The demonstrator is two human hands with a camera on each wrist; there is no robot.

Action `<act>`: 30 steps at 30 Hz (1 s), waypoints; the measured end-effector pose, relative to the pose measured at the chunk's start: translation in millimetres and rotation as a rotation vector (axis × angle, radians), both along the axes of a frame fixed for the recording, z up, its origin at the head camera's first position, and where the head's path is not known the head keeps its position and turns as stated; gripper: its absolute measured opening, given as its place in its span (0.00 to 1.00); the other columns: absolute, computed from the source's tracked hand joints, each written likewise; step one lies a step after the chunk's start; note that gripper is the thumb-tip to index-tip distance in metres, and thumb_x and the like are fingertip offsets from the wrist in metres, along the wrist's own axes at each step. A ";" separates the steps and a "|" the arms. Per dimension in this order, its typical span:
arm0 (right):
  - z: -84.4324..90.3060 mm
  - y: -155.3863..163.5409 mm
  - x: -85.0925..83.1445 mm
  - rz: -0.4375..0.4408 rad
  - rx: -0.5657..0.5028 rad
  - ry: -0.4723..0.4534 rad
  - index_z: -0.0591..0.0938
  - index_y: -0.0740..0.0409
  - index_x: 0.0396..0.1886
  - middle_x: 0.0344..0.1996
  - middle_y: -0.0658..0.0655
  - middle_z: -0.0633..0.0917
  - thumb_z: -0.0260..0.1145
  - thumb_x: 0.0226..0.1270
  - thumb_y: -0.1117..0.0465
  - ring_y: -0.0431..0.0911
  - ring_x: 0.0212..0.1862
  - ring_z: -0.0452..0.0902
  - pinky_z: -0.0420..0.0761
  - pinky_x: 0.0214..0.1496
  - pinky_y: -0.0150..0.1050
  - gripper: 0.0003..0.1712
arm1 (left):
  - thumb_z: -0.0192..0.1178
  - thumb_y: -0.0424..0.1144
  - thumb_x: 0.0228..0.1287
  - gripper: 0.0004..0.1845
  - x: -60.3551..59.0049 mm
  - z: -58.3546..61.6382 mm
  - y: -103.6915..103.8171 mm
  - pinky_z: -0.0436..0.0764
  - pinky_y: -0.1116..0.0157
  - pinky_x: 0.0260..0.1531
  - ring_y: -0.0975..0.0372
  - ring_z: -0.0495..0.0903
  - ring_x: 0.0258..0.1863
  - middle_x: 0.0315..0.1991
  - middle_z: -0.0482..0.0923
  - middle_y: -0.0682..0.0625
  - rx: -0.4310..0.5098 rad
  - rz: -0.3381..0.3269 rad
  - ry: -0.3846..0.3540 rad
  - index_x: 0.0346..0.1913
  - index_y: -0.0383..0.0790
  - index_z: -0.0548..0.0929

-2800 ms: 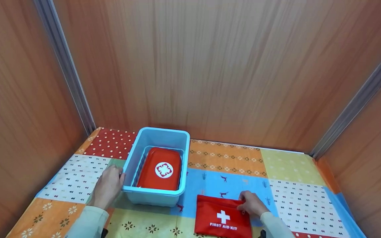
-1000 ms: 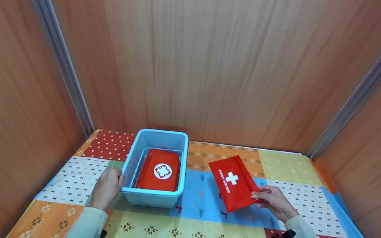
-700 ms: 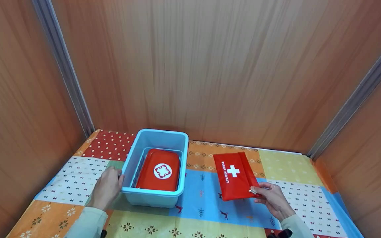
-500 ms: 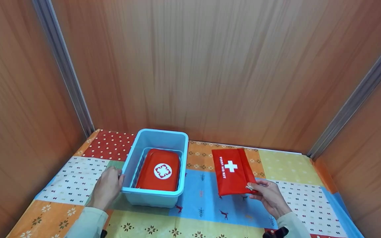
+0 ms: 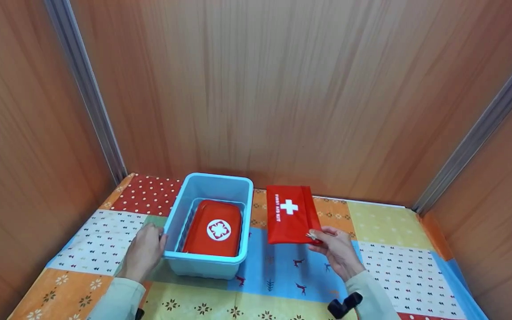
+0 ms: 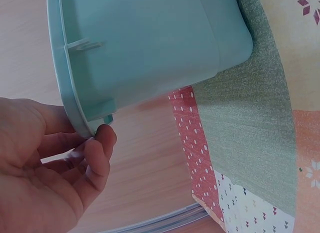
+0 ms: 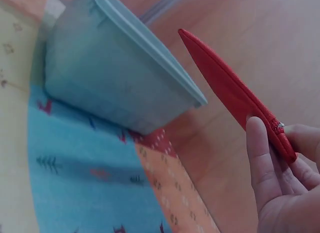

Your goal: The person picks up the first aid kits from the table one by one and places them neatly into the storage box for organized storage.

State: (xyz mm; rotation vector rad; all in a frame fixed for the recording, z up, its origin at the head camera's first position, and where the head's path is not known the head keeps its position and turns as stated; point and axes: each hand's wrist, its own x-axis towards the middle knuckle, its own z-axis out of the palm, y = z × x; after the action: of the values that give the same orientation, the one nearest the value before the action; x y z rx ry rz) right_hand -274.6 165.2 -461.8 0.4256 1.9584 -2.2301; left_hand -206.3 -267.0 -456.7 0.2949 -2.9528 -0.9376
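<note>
In the head view my left hand [image 5: 142, 251] grips the near left corner of a light blue plastic bin [image 5: 207, 268]. The left wrist view shows the thumb and curled fingers of that hand [image 6: 60, 158] around the bin's rim [image 6: 75, 113]. Inside the bin lies a red case [image 5: 200, 224] with a white round emblem. My right hand [image 5: 337, 251] pinches a flat red first aid pouch [image 5: 289, 226] by its zipper corner. The pouch hangs above the cloth, to the right of the bin, apart from it, as the right wrist view of the pouch [image 7: 225, 85] also shows.
A patchwork tablecloth [image 5: 282, 284] covers the table. Wood-grain panels [image 5: 256, 98] enclose it at the back, left and right, joined by metal corner strips [image 5: 91, 95].
The right hand has picked the pouch up off the cloth, turned it on its side, and carried it up and left toward the bin. The left hand has stayed on the rim.
</note>
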 end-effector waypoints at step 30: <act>21.1 -122.8 7.0 0.270 0.066 0.081 0.80 0.66 0.51 0.46 0.63 0.84 0.69 0.65 0.60 0.51 0.40 0.88 0.85 0.42 0.42 0.19 | 0.59 0.36 0.69 0.17 0.8 -0.5 1.2 0.74 0.65 0.27 0.56 0.76 0.35 0.38 0.73 0.41 0.004 0.008 0.010 0.52 0.25 0.77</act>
State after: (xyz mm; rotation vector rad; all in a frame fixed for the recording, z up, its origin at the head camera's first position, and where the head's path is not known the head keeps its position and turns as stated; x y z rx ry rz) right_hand -267.6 42.3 -440.7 0.0727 1.9972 -2.0478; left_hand -205.6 -265.8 -457.2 0.3003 -2.9387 -0.9418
